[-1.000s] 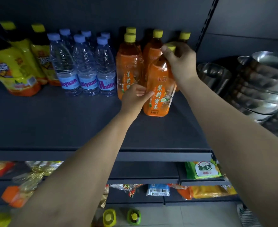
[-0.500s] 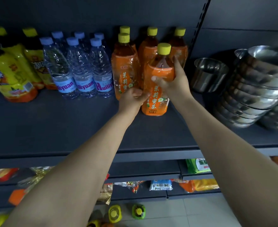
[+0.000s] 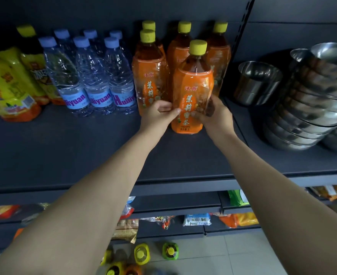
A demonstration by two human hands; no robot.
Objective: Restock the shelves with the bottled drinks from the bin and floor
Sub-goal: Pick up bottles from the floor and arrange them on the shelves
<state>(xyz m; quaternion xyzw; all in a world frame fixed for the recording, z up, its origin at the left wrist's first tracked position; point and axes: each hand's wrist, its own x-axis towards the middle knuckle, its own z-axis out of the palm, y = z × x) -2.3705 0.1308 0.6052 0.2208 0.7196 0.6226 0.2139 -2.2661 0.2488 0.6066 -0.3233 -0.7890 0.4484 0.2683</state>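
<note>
An orange tea bottle (image 3: 192,84) with a yellow cap stands upright on the dark shelf (image 3: 84,151), in front of several matching orange bottles (image 3: 150,76). My left hand (image 3: 159,114) grips its lower left side, thumb across the label. My right hand (image 3: 215,114) holds its lower right side, fingers curled round the body. Water bottles (image 3: 90,76) with blue caps stand to the left, then yellow-labelled drink bottles (image 3: 10,84) at the far left. More bottles (image 3: 141,254) lie on the floor below.
Stacked steel bowls (image 3: 310,108) and a steel cup (image 3: 256,82) fill the shelf section to the right, past an upright post (image 3: 241,36). Snack packets (image 3: 197,219) lie on the lower shelves. Bare shelf surface stretches in front of the water bottles.
My right hand slid down from the bottle's cap to its lower body. The bottle now stands upright on the shelf with both hands at its base.
</note>
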